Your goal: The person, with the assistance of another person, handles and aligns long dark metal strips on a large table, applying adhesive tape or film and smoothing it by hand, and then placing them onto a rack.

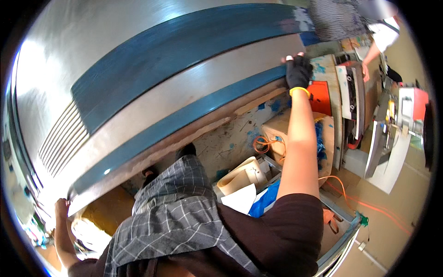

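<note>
In front of me stretches a long, shiny silver-grey surface [207, 67] with a broad dark blue panel [184, 39] on it and a narrower blue band [184, 115] along its near side. My right hand [299, 69], in a black fingerless glove with a yellow wristband, rests at the right end of this near side, fingers stretched out over the edge. At the far left end, my left hand [62, 204] is at the near corner with its fingers curled together. Whatever lies between those fingers is too small to make out. Parallel ridges [64, 131] mark the surface's left part.
Below the edge stand a cardboard box [277, 127], an orange cord [262, 144], a cream roll [244, 175] and blue plastic [265, 201]. An orange-red panel [320, 96] is beside my right wrist. Another person's arm [369, 55] shows at upper right, near grey-white equipment [353, 92].
</note>
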Demonstrator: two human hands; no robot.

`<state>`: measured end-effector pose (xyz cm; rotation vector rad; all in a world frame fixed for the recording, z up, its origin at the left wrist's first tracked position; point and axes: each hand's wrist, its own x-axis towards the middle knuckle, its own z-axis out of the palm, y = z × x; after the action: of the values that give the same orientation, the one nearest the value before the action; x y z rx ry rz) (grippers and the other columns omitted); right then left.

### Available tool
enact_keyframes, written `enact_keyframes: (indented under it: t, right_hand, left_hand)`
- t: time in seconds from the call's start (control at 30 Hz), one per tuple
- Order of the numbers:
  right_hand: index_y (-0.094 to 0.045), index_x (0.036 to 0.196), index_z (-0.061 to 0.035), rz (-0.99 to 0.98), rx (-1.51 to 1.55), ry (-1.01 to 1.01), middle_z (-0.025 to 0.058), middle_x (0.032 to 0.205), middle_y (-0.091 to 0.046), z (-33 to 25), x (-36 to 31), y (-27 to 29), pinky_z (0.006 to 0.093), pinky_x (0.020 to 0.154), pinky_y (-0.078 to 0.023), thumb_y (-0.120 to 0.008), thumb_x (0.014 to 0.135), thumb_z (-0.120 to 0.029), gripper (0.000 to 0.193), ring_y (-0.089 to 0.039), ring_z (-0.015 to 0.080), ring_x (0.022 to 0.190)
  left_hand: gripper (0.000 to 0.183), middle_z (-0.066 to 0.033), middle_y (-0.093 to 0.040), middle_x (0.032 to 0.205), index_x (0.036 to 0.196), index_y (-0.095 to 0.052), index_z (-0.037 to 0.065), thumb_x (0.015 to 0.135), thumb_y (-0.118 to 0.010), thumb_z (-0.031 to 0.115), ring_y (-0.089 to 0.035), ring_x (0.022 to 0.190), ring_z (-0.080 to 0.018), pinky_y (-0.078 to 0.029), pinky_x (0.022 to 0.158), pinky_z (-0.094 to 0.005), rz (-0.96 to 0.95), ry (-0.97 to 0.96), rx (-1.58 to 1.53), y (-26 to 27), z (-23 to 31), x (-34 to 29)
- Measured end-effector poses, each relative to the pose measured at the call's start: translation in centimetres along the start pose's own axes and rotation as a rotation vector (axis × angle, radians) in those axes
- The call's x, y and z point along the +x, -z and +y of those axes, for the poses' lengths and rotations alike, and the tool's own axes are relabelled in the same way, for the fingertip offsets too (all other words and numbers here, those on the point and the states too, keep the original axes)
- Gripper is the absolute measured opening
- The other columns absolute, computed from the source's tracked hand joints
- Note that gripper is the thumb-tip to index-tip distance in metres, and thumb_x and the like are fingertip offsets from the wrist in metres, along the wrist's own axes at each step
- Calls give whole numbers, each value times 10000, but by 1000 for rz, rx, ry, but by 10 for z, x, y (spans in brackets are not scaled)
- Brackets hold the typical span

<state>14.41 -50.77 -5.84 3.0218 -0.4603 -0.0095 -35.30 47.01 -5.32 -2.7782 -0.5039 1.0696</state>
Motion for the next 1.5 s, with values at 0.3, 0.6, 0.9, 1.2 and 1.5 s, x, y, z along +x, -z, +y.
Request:
enact_keyframes:
  t: [0.3,0.6,0.9,1.2,1.5]
  right_hand:
    - [-211,1490,-20,338,271,859,242,1483,-321,-231,-278,5,552,1148,-132,-422,965,-467,721,-269,415,1394]
    - [-324,1400,75,-193,760,1077,323,1497,-215,-537,-580,33,570,1166,-83,-767,669,-478,1018,-171,482,1406]
    - [-231,1452,63,170,727,702,318,1497,-234,-433,-478,18,607,1147,-101,-676,772,-518,1000,-199,483,1397]
    - [-265,1454,43,343,274,292,291,1498,-271,-167,-202,-17,528,1179,-90,-506,873,-575,883,-193,432,1424]
    - [-397,1364,69,300,130,109,267,1446,-372,17,-1,-25,485,1138,-222,-444,901,-558,780,-346,406,1352]
  left_hand:
    - [242,-150,-592,771,711,-584,53,803,-700,245,-585,758,-360,-471,681,-457,103,-390,-42,36,26,0]
    - [277,-111,-589,799,747,-576,62,730,-757,271,-598,816,-340,-481,709,-435,257,-462,-284,50,37,-11]
    - [368,-116,-567,758,661,-511,92,722,-761,354,-583,756,-345,-452,631,-467,262,-485,-131,30,25,3]
    - [344,-111,-597,687,634,-559,57,562,-864,199,-602,666,-299,-467,605,-402,75,-204,-130,55,45,10]
    - [328,-134,-618,663,632,-590,52,517,-880,151,-607,658,-331,-467,600,-417,-28,31,-57,26,21,27]
